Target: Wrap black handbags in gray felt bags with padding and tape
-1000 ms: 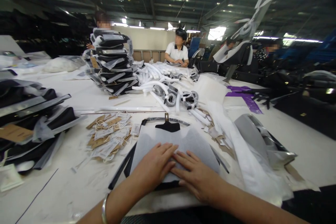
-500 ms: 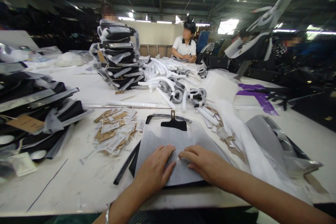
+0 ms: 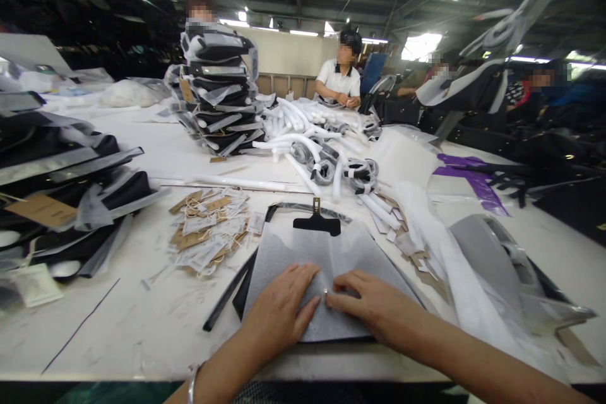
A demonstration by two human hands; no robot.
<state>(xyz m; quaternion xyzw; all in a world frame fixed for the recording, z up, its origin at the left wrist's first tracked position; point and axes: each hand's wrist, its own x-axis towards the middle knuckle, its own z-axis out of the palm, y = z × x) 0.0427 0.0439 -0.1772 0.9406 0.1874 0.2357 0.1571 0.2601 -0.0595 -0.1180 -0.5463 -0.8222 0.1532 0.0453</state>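
Observation:
In front of me a flat black bag (image 3: 239, 303) lies on the table under a translucent white sheet (image 3: 279, 249). A black strap tab with a metal clasp (image 3: 316, 205) shows through a cut-out at the sheet's far end. My left hand (image 3: 284, 303) rests on the sheet with its fingers stretched out and holds nothing. Beside it my right hand (image 3: 374, 303) has bent fingers, its tips closed at a small metal stud (image 3: 326, 293) in the middle of the sheet. The fingertips partly cover the stud.
Paper tags (image 3: 211, 227) are heaped left of the bag. Wrapped black bags are stacked (image 3: 218, 95) farther back and piled (image 3: 61, 177) at left. White foam tubes (image 3: 296, 117) and wrapped coils (image 3: 360, 170) lie beyond. A person (image 3: 338, 79) sits across the table.
My right hand's fingers have bent and drawn in at the stud, which now shows more clearly. My left hand stays on the sheet. The view has shifted slightly.

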